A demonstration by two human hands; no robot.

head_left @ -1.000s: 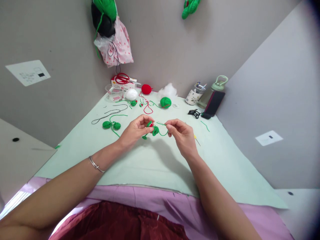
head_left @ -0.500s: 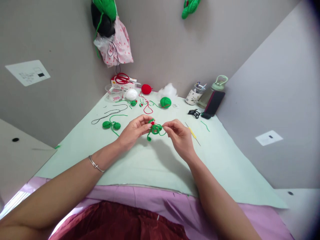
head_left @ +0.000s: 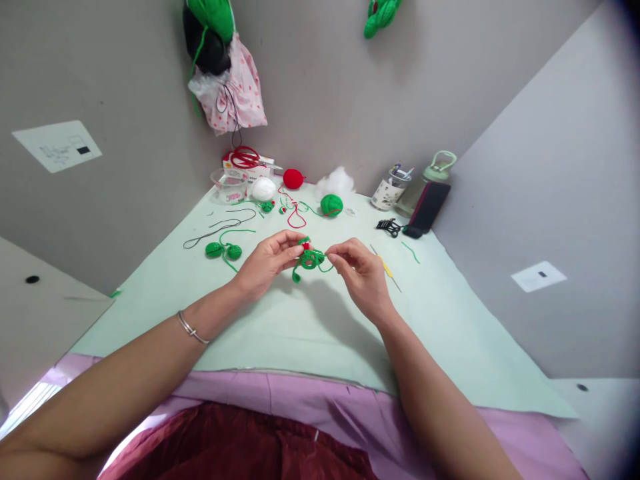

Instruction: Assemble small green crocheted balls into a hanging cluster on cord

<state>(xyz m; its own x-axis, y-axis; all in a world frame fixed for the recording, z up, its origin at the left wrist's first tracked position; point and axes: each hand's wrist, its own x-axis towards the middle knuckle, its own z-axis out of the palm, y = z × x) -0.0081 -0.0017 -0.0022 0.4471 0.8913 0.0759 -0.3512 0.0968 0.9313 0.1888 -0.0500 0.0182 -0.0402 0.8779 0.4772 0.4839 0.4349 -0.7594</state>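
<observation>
My left hand point(head_left: 267, 259) pinches a small green crocheted piece point(head_left: 307, 257) with a red spot on top, held just above the pale green mat point(head_left: 300, 327). A short green tail hangs below the piece. My right hand point(head_left: 361, 272) is closed in a pinch at the piece's right side, on its green yarn; whether a needle is in the fingers I cannot make out. Both hands meet at the middle of the mat.
Two green crocheted balls point(head_left: 223, 251) lie left of my hands. Behind are a green yarn ball point(head_left: 331, 205), a red yarn ball point(head_left: 293, 178), white stuffing point(head_left: 336, 181), red scissors point(head_left: 245, 158), a pen cup point(head_left: 389, 191), a phone point(head_left: 429, 206) and a yellow crochet hook point(head_left: 386, 268).
My right hand has moved left, closer to my left hand, uncovering the yellow hook. The green piece has bunched up between the fingers and turned.
</observation>
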